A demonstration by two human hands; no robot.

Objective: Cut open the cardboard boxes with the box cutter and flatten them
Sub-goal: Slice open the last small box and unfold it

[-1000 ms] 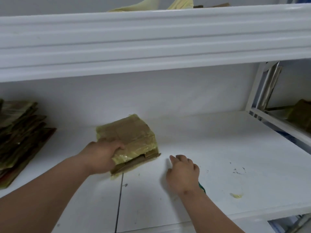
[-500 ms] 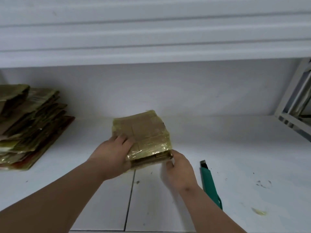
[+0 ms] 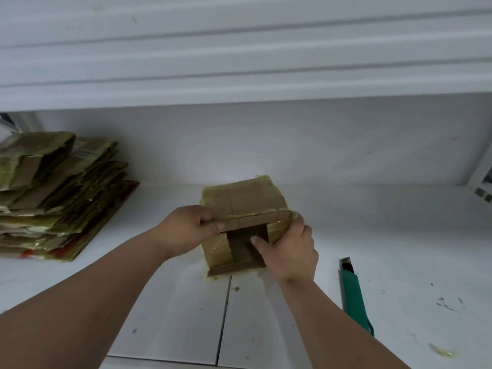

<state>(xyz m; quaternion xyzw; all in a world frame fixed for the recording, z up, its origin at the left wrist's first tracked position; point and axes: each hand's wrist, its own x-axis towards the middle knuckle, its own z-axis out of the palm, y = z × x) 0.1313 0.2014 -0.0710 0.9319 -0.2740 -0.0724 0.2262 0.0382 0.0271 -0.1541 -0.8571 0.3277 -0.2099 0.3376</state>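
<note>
While the box [image 3: 246, 206] sits mid-shelf, the left hand [image 3: 183, 230] pinches its near flap and the right hand [image 3: 288, 249] grips its right corner; right of the box lies the green cutter [image 3: 355, 294], left the flattened stack [image 3: 53, 193].

I see a white shelf surface [image 3: 372, 214] with a dark seam [image 3: 225, 310] running toward me between two of its panels. Small dark specks [image 3: 447, 304] lie scattered on its right side, and a yellowish scrap [image 3: 443, 351] sits near the front right edge. Above me the ribbed white underside of an upper shelf [image 3: 239, 49] spans the view. A white back wall [image 3: 319, 145] closes the bay, and a white frame [image 3: 482, 179] shows at far right.
</note>
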